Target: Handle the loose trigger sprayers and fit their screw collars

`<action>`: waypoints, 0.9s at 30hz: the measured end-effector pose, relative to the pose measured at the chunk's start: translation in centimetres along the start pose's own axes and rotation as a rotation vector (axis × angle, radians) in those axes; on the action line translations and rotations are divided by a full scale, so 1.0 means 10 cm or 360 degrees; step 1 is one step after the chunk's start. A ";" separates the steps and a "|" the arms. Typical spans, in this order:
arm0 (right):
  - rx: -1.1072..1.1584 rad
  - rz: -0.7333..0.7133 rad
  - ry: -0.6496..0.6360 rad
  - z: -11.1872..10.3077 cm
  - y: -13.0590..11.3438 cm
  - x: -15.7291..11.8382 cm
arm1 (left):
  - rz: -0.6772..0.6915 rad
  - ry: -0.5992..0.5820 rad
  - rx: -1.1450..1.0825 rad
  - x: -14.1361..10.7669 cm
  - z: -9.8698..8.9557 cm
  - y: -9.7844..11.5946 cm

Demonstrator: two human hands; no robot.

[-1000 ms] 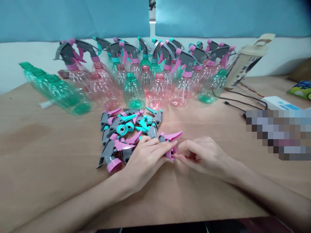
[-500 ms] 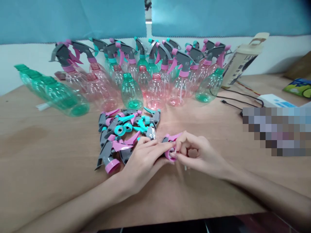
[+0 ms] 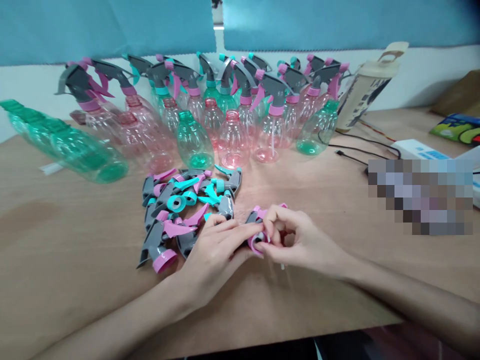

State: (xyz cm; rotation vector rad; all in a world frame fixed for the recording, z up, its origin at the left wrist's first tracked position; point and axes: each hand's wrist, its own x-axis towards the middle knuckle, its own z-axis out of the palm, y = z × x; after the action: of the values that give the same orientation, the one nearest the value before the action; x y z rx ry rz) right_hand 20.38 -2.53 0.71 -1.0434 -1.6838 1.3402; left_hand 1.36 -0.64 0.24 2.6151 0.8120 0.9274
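Observation:
My left hand (image 3: pixel 221 250) is closed around a grey and pink trigger sprayer head (image 3: pixel 256 242), its pink collar facing me. At the collar's opening, the right hand (image 3: pixel 290 237) is closed in a pinch on a thin whitish tube (image 3: pixel 282 266), whose lower end shows beneath the palm. Most of the tube is hidden by the fingers, and I cannot tell whether its tip sits inside the collar. Beside my left hand lies a pile of loose sprayer heads (image 3: pixel 153 245) in grey, pink and turquoise.
Behind the pile stand several pink bottles (image 3: pixel 232 142) and green bottles (image 3: pixel 193 142), some topped with sprayer heads. More green bottles (image 3: pixel 90 155) stand at the left. To the right are a cream tumbler (image 3: pixel 365 95), black cables (image 3: pixel 360 155) and a white box (image 3: pixel 420 150).
The view has shifted slightly, moving most things left in the picture. My right fingers have shifted slightly at the collar, and its opening shows more plainly. Both hands keep their hold.

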 end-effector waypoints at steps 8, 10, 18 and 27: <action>-0.0140 -0.0058 0.0289 0.14 -0.01 -0.04 | 0.0027 0.0057 -0.0001 -0.06 0.04 0.03; -0.0085 0.0008 0.0194 0.10 -0.02 -0.02 | 0.0000 0.0055 0.0006 -0.06 0.05 0.03; -0.0584 -0.0331 0.0007 -0.08 0.03 -0.02 | -0.0086 0.0005 0.0052 -0.02 0.01 0.00; -0.1281 -0.0793 0.0260 -0.09 0.07 -0.05 | -0.0023 0.0046 0.0160 -0.04 0.02 -0.02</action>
State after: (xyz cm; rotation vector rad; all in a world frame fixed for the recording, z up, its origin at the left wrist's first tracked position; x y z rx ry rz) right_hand 21.51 -2.55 0.15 -1.0022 -2.2114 0.2318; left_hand 1.16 -0.76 -0.17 2.6829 0.9059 0.9461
